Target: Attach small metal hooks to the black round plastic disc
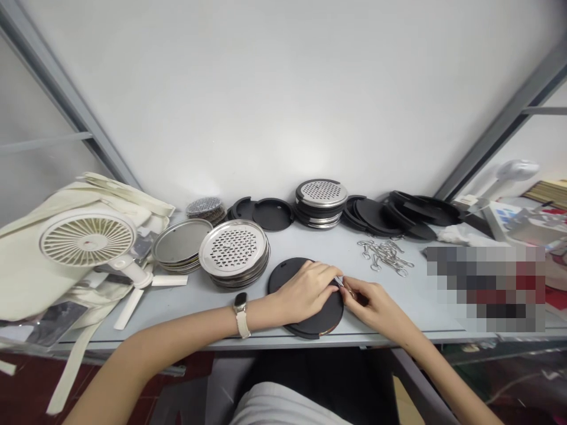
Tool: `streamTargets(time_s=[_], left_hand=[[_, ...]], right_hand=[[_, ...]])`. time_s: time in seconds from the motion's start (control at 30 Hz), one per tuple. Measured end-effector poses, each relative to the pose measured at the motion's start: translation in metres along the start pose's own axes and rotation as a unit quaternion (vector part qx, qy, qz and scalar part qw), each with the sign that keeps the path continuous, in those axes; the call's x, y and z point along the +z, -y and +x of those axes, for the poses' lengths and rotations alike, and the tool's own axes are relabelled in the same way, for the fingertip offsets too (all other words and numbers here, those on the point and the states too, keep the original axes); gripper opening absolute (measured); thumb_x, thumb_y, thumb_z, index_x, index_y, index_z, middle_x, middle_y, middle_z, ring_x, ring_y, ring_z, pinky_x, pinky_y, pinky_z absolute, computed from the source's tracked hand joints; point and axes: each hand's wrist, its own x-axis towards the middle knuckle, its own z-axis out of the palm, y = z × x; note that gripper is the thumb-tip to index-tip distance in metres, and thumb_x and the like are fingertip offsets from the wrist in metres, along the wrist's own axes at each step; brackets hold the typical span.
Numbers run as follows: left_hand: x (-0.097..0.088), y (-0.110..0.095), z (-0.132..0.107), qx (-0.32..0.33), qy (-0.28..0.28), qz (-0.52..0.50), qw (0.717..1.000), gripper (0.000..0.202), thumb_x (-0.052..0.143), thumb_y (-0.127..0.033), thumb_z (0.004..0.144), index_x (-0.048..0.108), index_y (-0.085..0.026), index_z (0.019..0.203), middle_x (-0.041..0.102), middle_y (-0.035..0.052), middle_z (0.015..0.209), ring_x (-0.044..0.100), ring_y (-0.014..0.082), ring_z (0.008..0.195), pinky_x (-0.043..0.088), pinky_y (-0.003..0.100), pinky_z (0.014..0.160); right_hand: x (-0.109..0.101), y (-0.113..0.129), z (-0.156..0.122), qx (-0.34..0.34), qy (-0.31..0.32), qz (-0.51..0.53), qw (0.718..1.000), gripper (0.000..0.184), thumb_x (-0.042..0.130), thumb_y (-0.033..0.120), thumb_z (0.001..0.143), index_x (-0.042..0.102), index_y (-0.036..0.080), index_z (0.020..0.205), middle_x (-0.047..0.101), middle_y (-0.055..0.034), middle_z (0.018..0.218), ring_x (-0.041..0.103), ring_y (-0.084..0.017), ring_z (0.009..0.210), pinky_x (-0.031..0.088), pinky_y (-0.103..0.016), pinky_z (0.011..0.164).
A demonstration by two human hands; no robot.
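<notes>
A round black plastic disc (283, 276) lies at the front of the table, with a copper-coloured strip showing along its lower right edge. Over its right half rests my left hand (305, 294), fingers curled and gripping the disc near its right rim. My right hand (371, 307) is closed in a pinch at that same rim, holding a small metal clip (339, 281) with a looped end. The fingers partly cover the clip, so how it sits on the disc is hidden. Beyond my right hand lies a loose pile of similar looped metal clips (385, 255).
Left of the disc stand a stack of perforated grater plates (233, 248) and a stack of plain metal discs (182, 241). Behind are a grater-topped stack (322, 195) and black discs (376, 215). A white fan (93, 241) lies far left; a pixelated patch covers the right.
</notes>
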Motion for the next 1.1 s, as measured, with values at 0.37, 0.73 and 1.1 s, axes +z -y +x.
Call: streamTargets(time_s=[0.37,0.73,1.1], left_hand=[[-0.0017,-0.0013,0.0001,-0.001,0.015,0.003,1.000,0.020,0.044,-0.013,0.095,0.052,-0.018,0.112,0.062,0.0069,0.111,0.056,0.0200,0.106,0.040,0.035,0.094],[-0.0051,-0.0036,-0.0010,0.013,0.013,0.008,1.000,0.019,0.043,-0.012,0.096,0.051,-0.016,0.112,0.061,0.0072,0.110,0.055,0.0183,0.107,0.038,0.032,0.097],[-0.0045,-0.0037,-0.0010,0.011,0.019,0.018,1.000,0.020,0.042,-0.012,0.096,0.050,-0.017,0.113,0.061,0.0073,0.110,0.055,0.0194,0.107,0.039,0.034,0.096]], right_hand=[[-0.0022,0.0045,-0.0002,-0.014,-0.002,-0.006,1.000,0.036,0.034,0.037,0.099,0.046,0.018,0.072,0.048,0.0018,0.063,0.045,-0.013,0.059,0.035,-0.024,0.057],[-0.0021,0.0050,0.0005,-0.021,-0.009,-0.015,1.000,0.034,0.034,0.034,0.099,0.051,0.018,0.074,0.055,0.0007,0.065,0.050,-0.014,0.060,0.039,-0.023,0.058],[-0.0009,0.0035,0.0003,-0.014,-0.011,-0.015,1.000,0.033,0.036,0.032,0.097,0.052,0.018,0.073,0.054,0.0007,0.064,0.048,-0.014,0.059,0.038,-0.024,0.056]])
